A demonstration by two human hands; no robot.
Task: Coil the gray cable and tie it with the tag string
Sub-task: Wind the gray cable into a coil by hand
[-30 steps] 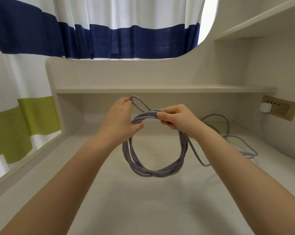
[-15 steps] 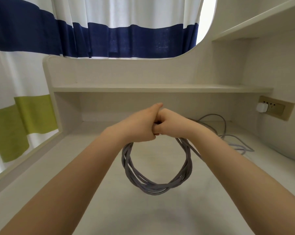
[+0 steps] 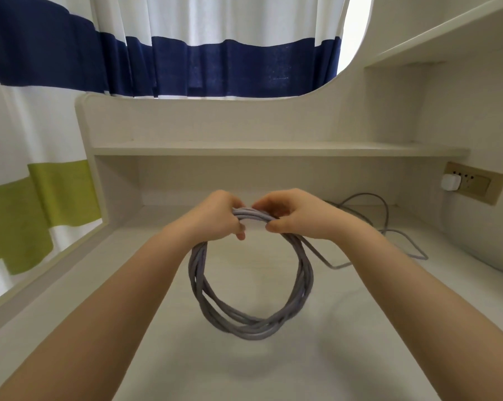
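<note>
At centre frame, held clear above the desk [image 3: 169, 328]: gray cable [image 3: 244, 328], gathered into a round bundle of several turns. Left hand [image 3: 215, 217] curled round the top of the bundle; right hand [image 3: 295, 217] just beside it, fingers curled over the same strands, thumb below. Short stretch of cable visible between the two fists.

Change noted: half a second ago, fists pressed together with no cable showing between them; now drawn slightly apart. One second ago, a fresh loop raised above the left hand; now laid into the bundle. Judged as one more turn completed and seated.

Outstanding: loose tail [image 3: 389, 235] trailing at right of frame toward the wall outlet [image 3: 476, 183], where a white plug [image 3: 451, 182] sits. Coiling judged incomplete. Tag string not seen; tying not yet begun.
</note>
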